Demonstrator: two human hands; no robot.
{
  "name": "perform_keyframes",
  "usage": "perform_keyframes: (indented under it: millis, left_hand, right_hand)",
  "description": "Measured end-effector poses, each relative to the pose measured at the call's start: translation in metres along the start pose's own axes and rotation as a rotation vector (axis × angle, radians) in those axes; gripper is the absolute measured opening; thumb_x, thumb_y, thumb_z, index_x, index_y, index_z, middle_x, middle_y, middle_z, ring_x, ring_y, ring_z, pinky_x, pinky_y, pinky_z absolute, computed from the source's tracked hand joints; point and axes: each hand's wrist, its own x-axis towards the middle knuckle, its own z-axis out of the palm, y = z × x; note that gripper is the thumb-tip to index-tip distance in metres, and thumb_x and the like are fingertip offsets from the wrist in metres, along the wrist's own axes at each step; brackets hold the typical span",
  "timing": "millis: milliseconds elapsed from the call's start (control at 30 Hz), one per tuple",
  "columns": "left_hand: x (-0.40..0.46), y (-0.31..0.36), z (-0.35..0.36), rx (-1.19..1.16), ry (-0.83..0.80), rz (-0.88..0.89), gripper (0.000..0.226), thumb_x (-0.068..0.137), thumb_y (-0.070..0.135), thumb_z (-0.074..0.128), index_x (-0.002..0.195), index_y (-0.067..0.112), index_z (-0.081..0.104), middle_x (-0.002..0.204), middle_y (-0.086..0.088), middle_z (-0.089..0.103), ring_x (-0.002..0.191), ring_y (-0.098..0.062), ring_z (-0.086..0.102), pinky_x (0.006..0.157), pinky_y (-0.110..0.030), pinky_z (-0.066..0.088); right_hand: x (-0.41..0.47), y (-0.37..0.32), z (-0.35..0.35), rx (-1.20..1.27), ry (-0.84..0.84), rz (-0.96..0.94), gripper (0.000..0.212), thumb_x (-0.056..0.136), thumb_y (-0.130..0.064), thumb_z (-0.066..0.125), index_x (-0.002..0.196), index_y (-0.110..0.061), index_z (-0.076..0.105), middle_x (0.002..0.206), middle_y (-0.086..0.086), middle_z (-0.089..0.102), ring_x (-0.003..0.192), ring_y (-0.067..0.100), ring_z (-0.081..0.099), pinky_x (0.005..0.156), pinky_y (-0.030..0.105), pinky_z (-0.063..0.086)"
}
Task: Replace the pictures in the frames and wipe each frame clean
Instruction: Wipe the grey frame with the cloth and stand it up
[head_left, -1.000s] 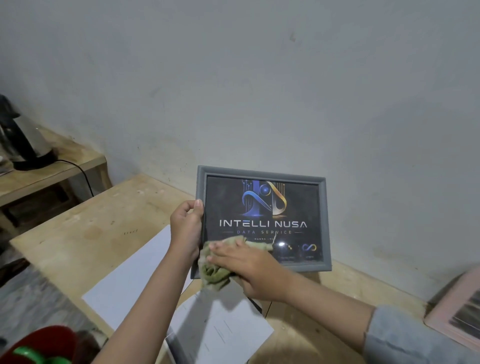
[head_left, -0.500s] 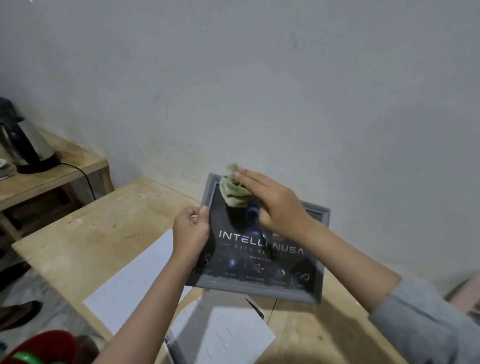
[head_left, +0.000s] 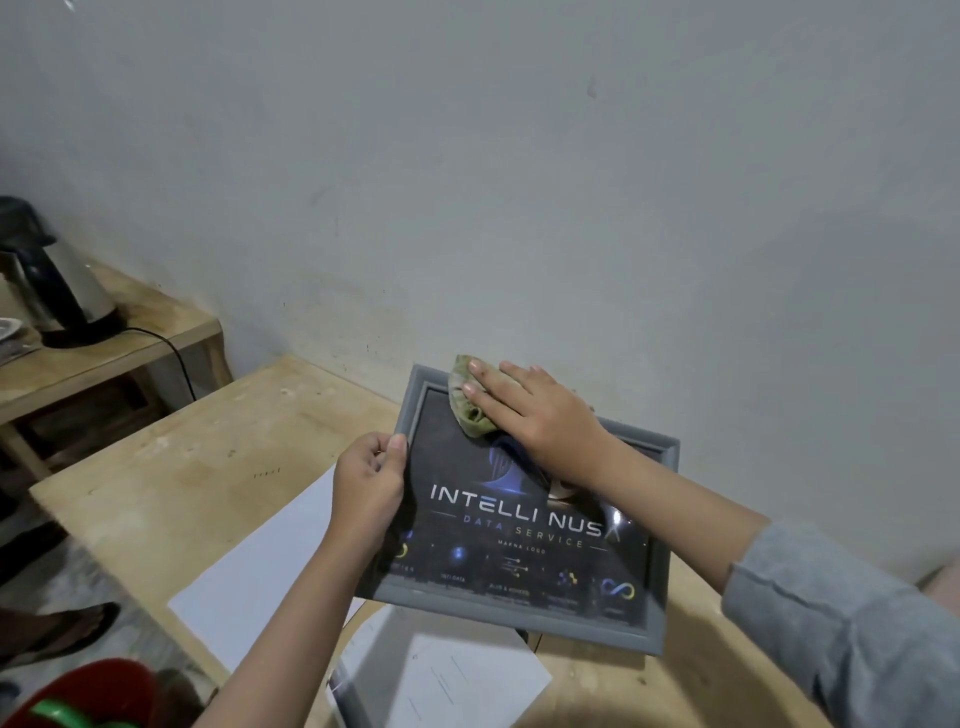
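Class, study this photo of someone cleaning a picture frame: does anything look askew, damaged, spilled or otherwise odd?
Nothing stands out. The grey frame is tilted only because the left hand grips its edge while the right hand presses a green cloth on the glass. Loose white sheets lie flat on the wooden table.

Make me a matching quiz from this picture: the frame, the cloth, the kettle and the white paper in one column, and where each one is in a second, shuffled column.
Things:
1. grey frame
2. green cloth
3. kettle
4. white paper

Places:
A. on the side table at the far left
B. flat on the wooden table, under the left arm
C. gripped at its left edge by the left hand
D. pressed on the glass near the top corner by the right hand

Pairs: 1-C, 2-D, 3-A, 4-B
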Motion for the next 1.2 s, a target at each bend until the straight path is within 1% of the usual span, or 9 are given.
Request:
perform_keyframes:
  millis: [67, 167, 367, 433, 567, 700, 800, 933, 1200]
  left_hand:
    - [0.000, -0.001, -0.003, -0.019, -0.016, -0.002, 0.030, 0.098, 0.022, 0.049, 0.078, 0.000, 0.056, 0.059, -0.014, 0.053, 0.052, -0.025, 0.048, 0.052, -0.037, 0.040]
    - [0.001, 0.000, -0.006, -0.057, -0.022, -0.017, 0.028, 0.098, 0.019, 0.048, 0.079, 0.001, 0.058, 0.060, -0.011, 0.056, 0.054, -0.025, 0.052, 0.051, -0.032, 0.043]
    - [0.008, -0.006, -0.012, -0.183, -0.003, -0.059, 0.027, 0.099, 0.013, 0.047, 0.085, -0.007, 0.059, 0.077, -0.019, 0.060, 0.071, -0.028, 0.056, 0.069, -0.039, 0.045]
    - [0.013, -0.008, -0.016, -0.188, 0.014, -0.063, 0.027, 0.099, 0.014, 0.047, 0.081, -0.001, 0.059, 0.076, -0.018, 0.060, 0.070, -0.027, 0.055, 0.070, -0.039, 0.044]
    - [0.022, -0.011, -0.023, -0.153, 0.045, -0.029, 0.033, 0.097, 0.019, 0.050, 0.080, -0.008, 0.055, 0.072, -0.017, 0.054, 0.070, -0.026, 0.048, 0.067, -0.037, 0.038]
    - [0.023, -0.007, -0.022, -0.162, 0.073, -0.046, 0.028, 0.099, 0.015, 0.047, 0.075, 0.003, 0.057, 0.071, -0.014, 0.056, 0.067, -0.023, 0.051, 0.064, -0.033, 0.040]
    - [0.024, -0.006, -0.021, -0.127, 0.095, -0.047, 0.026, 0.099, 0.018, 0.048, 0.079, 0.003, 0.058, 0.069, -0.012, 0.056, 0.066, -0.023, 0.051, 0.061, -0.031, 0.040]
    - [0.025, -0.005, -0.018, -0.076, 0.120, -0.072, 0.026, 0.099, 0.022, 0.047, 0.087, 0.003, 0.060, 0.071, -0.011, 0.058, 0.065, -0.024, 0.052, 0.058, -0.031, 0.040]
    - [0.022, 0.006, -0.006, -0.120, 0.148, -0.129, 0.027, 0.097, 0.025, 0.049, 0.075, 0.012, 0.055, 0.066, -0.011, 0.053, 0.063, -0.026, 0.050, 0.064, -0.040, 0.043]
  right_hand:
    - [-0.013, 0.007, -0.002, 0.004, 0.000, -0.018, 0.039, 0.092, 0.003, 0.043, 0.127, -0.004, 0.057, 0.134, 0.018, 0.054, 0.101, 0.039, 0.061, 0.078, 0.045, 0.053]
    - [-0.033, 0.018, -0.006, -0.002, -0.024, -0.041, 0.041, 0.092, 0.005, 0.041, 0.130, -0.004, 0.049, 0.135, 0.019, 0.052, 0.100, 0.039, 0.061, 0.077, 0.045, 0.052]
    - [-0.077, 0.047, -0.013, -0.048, -0.109, -0.034, 0.042, 0.089, 0.004, 0.043, 0.130, -0.003, 0.046, 0.133, 0.021, 0.053, 0.098, 0.038, 0.062, 0.076, 0.042, 0.052]
    - [-0.093, 0.056, -0.016, -0.057, -0.150, -0.003, 0.038, 0.094, 0.003, 0.036, 0.131, -0.003, 0.044, 0.134, 0.022, 0.052, 0.101, 0.039, 0.061, 0.079, 0.044, 0.052]
    - [-0.113, 0.071, -0.026, -0.075, -0.234, 0.075, 0.042, 0.096, 0.004, 0.020, 0.132, -0.003, 0.042, 0.136, 0.022, 0.050, 0.102, 0.040, 0.061, 0.081, 0.045, 0.052]
    - [-0.124, 0.079, -0.033, -0.089, -0.307, 0.168, 0.056, 0.092, 0.004, 0.000, 0.128, -0.003, 0.042, 0.131, 0.023, 0.054, 0.097, 0.040, 0.063, 0.076, 0.044, 0.054]
    - [-0.129, 0.084, -0.037, -0.081, -0.360, 0.280, 0.063, 0.075, 0.009, 0.013, 0.130, -0.005, 0.040, 0.132, 0.023, 0.053, 0.098, 0.041, 0.063, 0.075, 0.045, 0.055]
    - [-0.126, 0.083, -0.038, -0.068, -0.282, 0.432, 0.073, 0.065, 0.006, 0.017, 0.128, -0.002, 0.054, 0.133, 0.020, 0.053, 0.105, 0.043, 0.061, 0.075, 0.047, 0.056]
    - [-0.121, 0.065, -0.013, -0.073, -0.387, 0.339, 0.063, 0.072, 0.008, 0.018, 0.128, -0.004, 0.044, 0.134, 0.021, 0.052, 0.118, 0.044, 0.053, 0.075, 0.047, 0.054]
